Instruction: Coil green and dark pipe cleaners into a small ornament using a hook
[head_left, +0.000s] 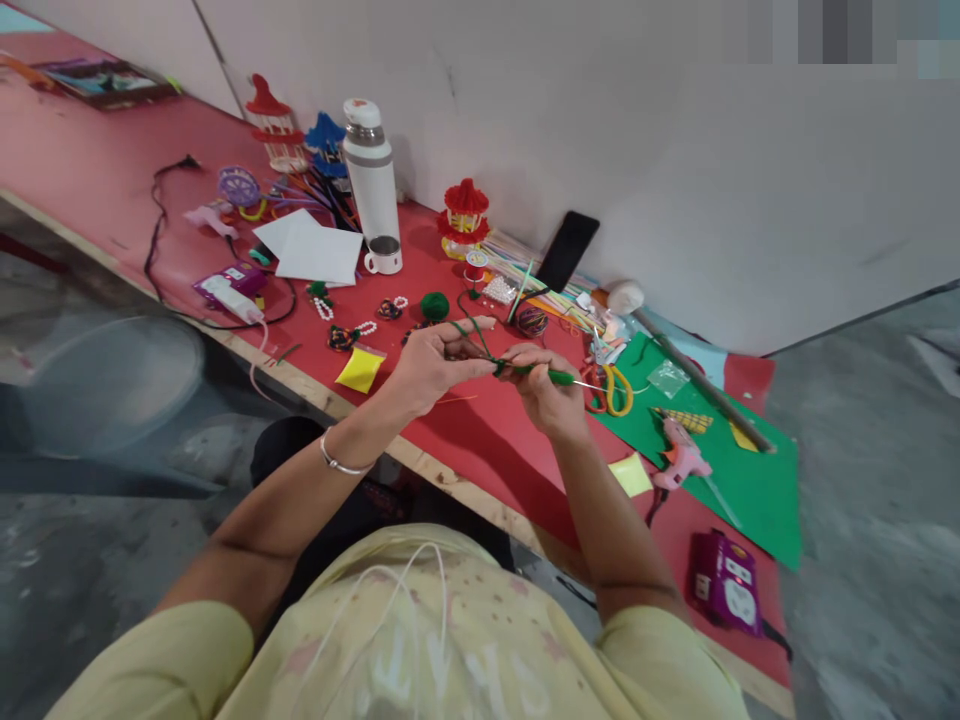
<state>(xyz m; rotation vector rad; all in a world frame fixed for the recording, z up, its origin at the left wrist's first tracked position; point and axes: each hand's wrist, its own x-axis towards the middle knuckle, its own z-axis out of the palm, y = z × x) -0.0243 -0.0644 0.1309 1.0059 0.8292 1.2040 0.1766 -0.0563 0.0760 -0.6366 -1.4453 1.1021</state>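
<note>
My left hand [429,372] pinches a small piece of dark green yarn work [499,367], its index finger stretched out. A green yarn strand [478,332] runs up from the fingers onto the table. In my right hand [553,402] is a crochet hook [561,377] with a green handle, its metal shaft pointing right. The hook's other end meets the yarn between both hands, where the fingers partly hide it. Just beyond my left hand sits a green yarn ball [434,306]. Scissors [618,390] with yellow handles lie right of my right hand.
A white thermos [373,190] stands at the back, left of a red lantern-like craft [466,210]. A phone [568,250] leans on the wall. On the right are a pink glue gun [682,455], a green sheet [769,500] and a purple power strip [727,583].
</note>
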